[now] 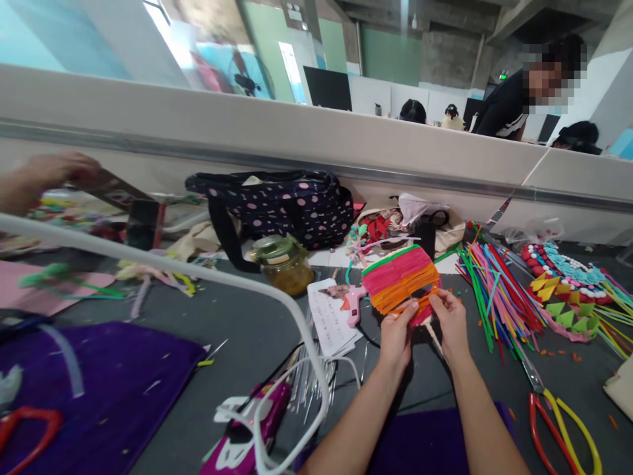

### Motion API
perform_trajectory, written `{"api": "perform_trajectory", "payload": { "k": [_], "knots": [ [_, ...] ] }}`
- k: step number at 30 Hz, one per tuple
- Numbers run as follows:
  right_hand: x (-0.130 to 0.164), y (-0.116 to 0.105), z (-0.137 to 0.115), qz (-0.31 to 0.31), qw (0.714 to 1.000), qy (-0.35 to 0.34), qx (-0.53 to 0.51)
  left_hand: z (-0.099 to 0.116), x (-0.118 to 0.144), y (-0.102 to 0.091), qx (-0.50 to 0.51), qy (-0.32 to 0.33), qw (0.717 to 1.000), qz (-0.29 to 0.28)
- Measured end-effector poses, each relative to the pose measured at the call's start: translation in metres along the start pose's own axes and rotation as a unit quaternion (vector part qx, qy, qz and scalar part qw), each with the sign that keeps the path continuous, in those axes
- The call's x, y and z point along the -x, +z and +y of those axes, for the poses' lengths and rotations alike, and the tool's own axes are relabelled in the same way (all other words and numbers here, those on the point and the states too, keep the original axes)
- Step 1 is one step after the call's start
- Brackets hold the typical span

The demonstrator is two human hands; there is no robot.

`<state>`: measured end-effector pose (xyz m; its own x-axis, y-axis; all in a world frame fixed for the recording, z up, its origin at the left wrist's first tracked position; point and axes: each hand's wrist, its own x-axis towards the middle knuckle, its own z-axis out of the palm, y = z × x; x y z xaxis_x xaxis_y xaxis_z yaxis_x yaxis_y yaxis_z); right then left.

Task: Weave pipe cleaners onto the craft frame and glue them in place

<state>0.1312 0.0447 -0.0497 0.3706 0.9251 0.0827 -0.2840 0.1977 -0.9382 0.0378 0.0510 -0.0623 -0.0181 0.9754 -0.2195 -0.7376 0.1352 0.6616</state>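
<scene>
In front of me a fan-like piece of chenille stems [400, 274] shows green, pink and orange bands. Both hands are at its near edge, where an orange chenille stem [420, 306] runs between them. My left hand [397, 333] is closed, thumb and fingers pinching the left end of that orange stem. On the other side my right hand [451, 323] pinches the stem's right end. A pale stick [435, 338] slants down from below the piece beside my right hand. My fingers partly hide the near edge.
A pink glue gun [354, 305] lies on papers [329, 326] to the left, before a lidded jar [284, 267]. Loose chenille stems [504, 290] and red-and-yellow-handled scissors [554, 415] lie right. A white tube [198, 267] crosses the left side. Another person's hand [59, 173] holds a dark strip.
</scene>
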Motion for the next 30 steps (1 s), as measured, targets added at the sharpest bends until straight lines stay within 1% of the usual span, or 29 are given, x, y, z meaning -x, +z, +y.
{"api": "perform_trajectory", "payload": {
  "k": [2,5,10,13,16,19,23,30],
  "knots": [
    [0.0017,0.0016,-0.001,0.009,1.0,-0.009,0.025,-0.0018,0.0005,0.0003,-0.006,0.01,1.0,0.006],
    [0.0035,0.0017,-0.0017,0.035,0.996,-0.038,0.069,-0.0053,0.0023,0.0015,-0.005,0.008,1.0,0.013],
    [0.0032,-0.0013,-0.0001,0.065,0.989,-0.074,0.11,-0.0074,0.0057,0.0039,-0.01,0.016,0.999,0.026],
    [0.0028,-0.0003,0.0,0.06,0.993,-0.06,0.079,-0.0048,0.0068,0.0059,-0.012,0.018,0.999,0.025],
    [0.0031,0.0019,-0.0001,0.019,0.999,-0.024,0.015,-0.0023,0.0067,0.0069,-0.014,0.03,0.999,0.022],
    [0.0035,0.0022,0.0006,-0.006,1.0,0.0,-0.001,-0.0026,0.0059,0.0062,-0.031,0.04,0.999,0.021],
    [0.0025,-0.0005,0.001,0.011,1.0,0.001,0.002,-0.0049,0.0051,0.0044,-0.039,0.031,0.998,0.023],
    [-0.0013,-0.0044,0.0,0.041,0.999,-0.014,0.025,-0.0013,0.0071,0.0045,-0.087,-0.024,0.996,-0.006]
  ]
}}
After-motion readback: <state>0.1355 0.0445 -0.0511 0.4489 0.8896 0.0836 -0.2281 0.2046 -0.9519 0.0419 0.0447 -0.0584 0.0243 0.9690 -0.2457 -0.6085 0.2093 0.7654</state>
